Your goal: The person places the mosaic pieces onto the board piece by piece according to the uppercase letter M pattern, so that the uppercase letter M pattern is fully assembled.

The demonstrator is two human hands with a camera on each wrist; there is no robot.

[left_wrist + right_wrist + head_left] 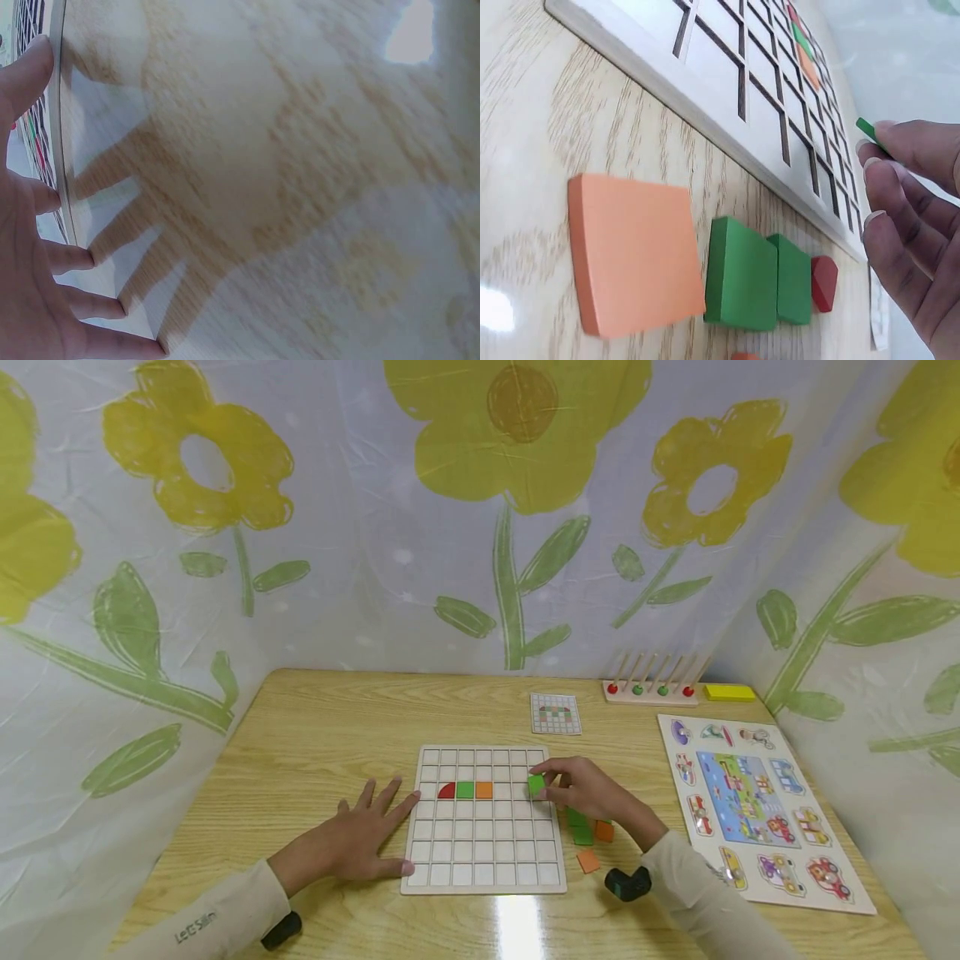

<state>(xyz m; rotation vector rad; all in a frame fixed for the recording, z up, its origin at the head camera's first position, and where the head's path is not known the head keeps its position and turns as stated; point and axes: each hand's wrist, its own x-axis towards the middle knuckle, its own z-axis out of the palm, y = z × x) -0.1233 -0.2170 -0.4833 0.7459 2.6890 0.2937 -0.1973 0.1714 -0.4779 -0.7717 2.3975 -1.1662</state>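
Tabletop (337, 710) in pale wood grain, with picture-puzzle board (858, 902) at right and smaller white grid board (484, 829) near the middle; left hand (360, 839) with fingers spread wide, touching the grid's left edge, gripping nothing; right hand (581, 787) at the grid's right columns, thumb and fingers pinching green tile (536, 786); pattern card (556, 714) beyond; red quarter-round tile (447, 791), green square (466, 790) and orange square (484, 790) side by side in the third row; loose orange tile (637, 255), green tiles (742, 277) and red tile (823, 283) off the right edge
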